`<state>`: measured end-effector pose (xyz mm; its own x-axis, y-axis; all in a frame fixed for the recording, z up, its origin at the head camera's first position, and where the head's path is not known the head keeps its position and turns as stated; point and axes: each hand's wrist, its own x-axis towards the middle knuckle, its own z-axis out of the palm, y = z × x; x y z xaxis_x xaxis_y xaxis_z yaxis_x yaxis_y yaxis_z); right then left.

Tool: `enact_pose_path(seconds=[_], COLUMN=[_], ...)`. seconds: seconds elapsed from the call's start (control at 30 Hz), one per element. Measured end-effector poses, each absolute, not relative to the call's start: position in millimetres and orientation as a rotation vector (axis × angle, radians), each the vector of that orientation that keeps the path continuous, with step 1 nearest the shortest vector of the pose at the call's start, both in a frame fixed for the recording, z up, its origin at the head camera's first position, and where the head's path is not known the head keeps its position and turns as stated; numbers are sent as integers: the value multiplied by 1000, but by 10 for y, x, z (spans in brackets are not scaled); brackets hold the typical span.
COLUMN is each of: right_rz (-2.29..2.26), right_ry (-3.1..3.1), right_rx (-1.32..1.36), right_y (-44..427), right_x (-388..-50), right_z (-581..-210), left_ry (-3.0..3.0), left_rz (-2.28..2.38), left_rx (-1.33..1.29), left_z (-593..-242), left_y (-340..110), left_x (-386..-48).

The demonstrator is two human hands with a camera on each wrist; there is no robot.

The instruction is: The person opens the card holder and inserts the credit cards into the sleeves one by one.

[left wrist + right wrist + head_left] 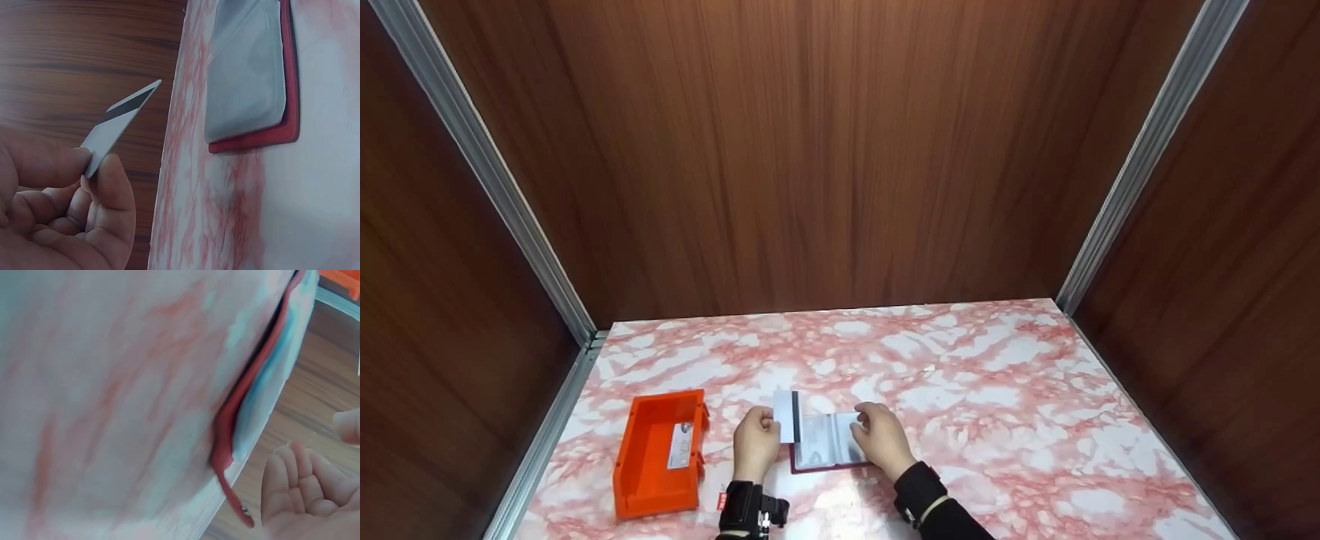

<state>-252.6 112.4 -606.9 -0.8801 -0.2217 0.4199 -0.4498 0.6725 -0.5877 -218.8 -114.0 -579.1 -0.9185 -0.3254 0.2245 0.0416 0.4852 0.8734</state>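
Observation:
My left hand pinches a white card with a black stripe between thumb and forefinger. The card is raised above the left side of an open card holder with a red cover and clear plastic sleeves. In the left wrist view the card stands tilted, apart from the sleeves. Over the holder's right side is my right hand, its fingers loosely bent and thumb apart, with nothing visibly held. A red strap with a metal snap sticks out from the cover in the right wrist view.
An orange bin stands to the left, with a printed white card inside. A small red-and-white label lies by the left wrist. Wood-grain panels enclose the marbled pink table at the back and sides.

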Motion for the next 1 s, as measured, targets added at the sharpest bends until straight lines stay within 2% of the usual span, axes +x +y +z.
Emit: enact_pose_path(seconds=[0.27,1.0], right_rz=[1300,1494], right_ry=[-2515,-2513], right_rx=[547,496], right_y=[1008,912], right_x=[-2513,-2473], right_z=[-5968,-5948], left_ry=[-2345,-2323], left_rz=[-1489,-1595], left_rx=[178,51], left_z=[-5807,-5907], left_y=[-988,-711], left_x=[-2185,-2156])
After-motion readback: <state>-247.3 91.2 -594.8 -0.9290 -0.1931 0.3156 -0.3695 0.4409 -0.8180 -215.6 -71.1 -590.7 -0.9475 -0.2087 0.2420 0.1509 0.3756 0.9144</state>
